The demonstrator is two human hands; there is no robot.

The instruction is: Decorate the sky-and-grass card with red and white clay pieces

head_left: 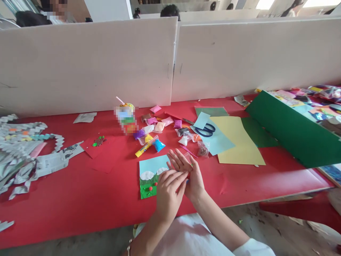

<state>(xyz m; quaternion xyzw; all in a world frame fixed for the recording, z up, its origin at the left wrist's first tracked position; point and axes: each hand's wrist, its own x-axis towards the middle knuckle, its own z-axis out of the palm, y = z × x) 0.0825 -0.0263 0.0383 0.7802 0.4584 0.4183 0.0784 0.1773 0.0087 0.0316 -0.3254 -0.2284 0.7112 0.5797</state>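
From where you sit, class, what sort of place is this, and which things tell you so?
Probably a shared craft workroom: a red table fenced by white divider boards, strewn with coloured paper sheets, scissors and small clay packets. More people sit beyond the boards.

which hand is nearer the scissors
Right. The right hand lies open below and left of the scissors; the left hand is lower and further left.

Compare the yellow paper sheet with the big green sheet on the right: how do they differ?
The yellow sheet lies flat on the red table; the green sheet curls up along its far edge. The yellow sheet overlaps a light blue sheet, while the green sheet reaches past the table's right end and looks larger. Both are plain coloured paper, away from the hands.
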